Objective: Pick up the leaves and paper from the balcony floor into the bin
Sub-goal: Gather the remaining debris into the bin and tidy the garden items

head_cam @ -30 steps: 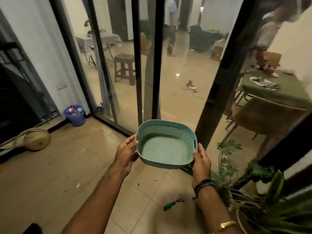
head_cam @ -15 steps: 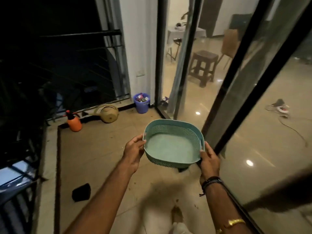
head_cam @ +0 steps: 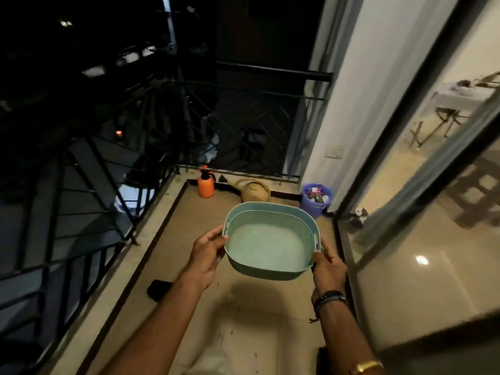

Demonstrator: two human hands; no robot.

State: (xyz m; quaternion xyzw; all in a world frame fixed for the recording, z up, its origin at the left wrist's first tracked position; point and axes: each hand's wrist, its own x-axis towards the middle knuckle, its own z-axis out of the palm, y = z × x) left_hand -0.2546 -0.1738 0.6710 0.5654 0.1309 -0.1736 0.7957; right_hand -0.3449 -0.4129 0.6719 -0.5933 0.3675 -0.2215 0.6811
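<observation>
A person holds a teal perforated plastic basket (head_cam: 270,273) in both hands, raised above the beige tiled balcony floor (head_cam: 186,239) and tipped slightly towards the camera so that its inside shows. The basket has a smooth pale bottom and mesh-patterned walls, with a handle slot at each short end, and it holds nothing. The left hand (head_cam: 207,257) grips the left end with its thumb against the rim by the slot and its fingers curled round the outer wall. The right hand (head_cam: 328,267) grips the right end in the same way, thumb up at the slot, the other fingers tucked under and out of sight. The right wrist wears a dark band (head_cam: 328,297) and, further up the arm, a gold bracelet (head_cam: 369,366).

In the far corner, against the white wall and just beside the glass sliding door (head_cam: 419,226), stands a small purple plastic bin (head_cam: 311,211), filled to the brim with crumpled wrappers and scraps (head_cam: 316,194). To its left lies a tan watering can (head_cam: 254,192), and beyond that an orange spray bottle (head_cam: 205,185) stands upright near the black metal railing (head_cam: 94,185).

A few small dark specks (head_cam: 232,331) dot the tiles below the basket, too small to tell as leaves or paper. A dark flat object (head_cam: 159,288) lies by the floor's left edge.
</observation>
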